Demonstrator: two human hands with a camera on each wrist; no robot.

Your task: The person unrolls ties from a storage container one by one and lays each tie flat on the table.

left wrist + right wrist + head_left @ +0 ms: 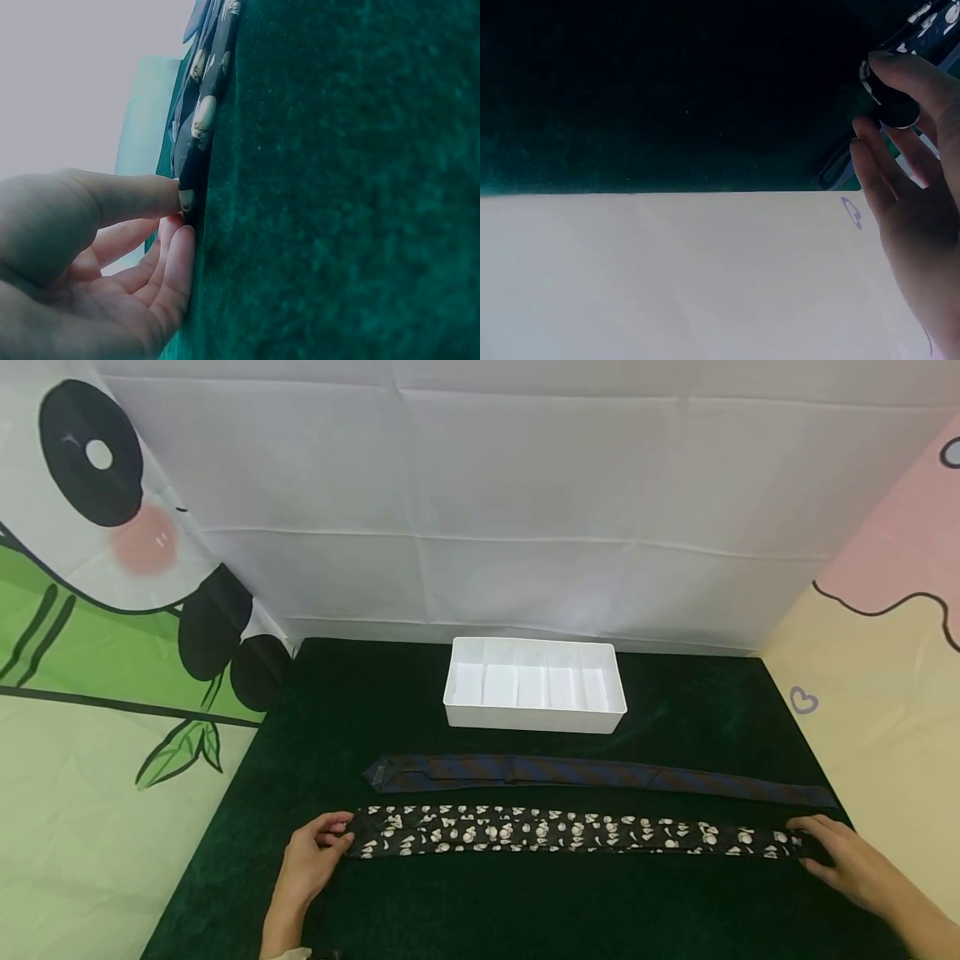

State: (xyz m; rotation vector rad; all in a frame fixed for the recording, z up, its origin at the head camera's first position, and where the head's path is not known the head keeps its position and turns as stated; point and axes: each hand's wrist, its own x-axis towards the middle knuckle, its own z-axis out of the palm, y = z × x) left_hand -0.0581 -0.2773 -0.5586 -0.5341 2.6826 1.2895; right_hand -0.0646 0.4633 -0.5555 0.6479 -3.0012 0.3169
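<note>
A black necktie with a cream-white print [540, 831] lies stretched lengthwise across the dark green cloth, folded flat. At its left end, my left hand [307, 860] pinches the edge between thumb and fingers; the left wrist view shows the thumb over the patterned fabric [204, 116]. My right hand [851, 860] holds the opposite end, where the right wrist view has the thumb against a rounded, bent bit of the tie [896, 105]. Behind it, roughly parallel, lies a second necktie with blue and brown stripes [570, 772], touched by neither hand.
A white box [536, 720] with several compartments stands at the back of the green-covered table [360, 693]. White cloth [525, 485] hangs behind, and printed sheets flank the left and right sides. The striped tie's narrow end reaches near the table's right edge.
</note>
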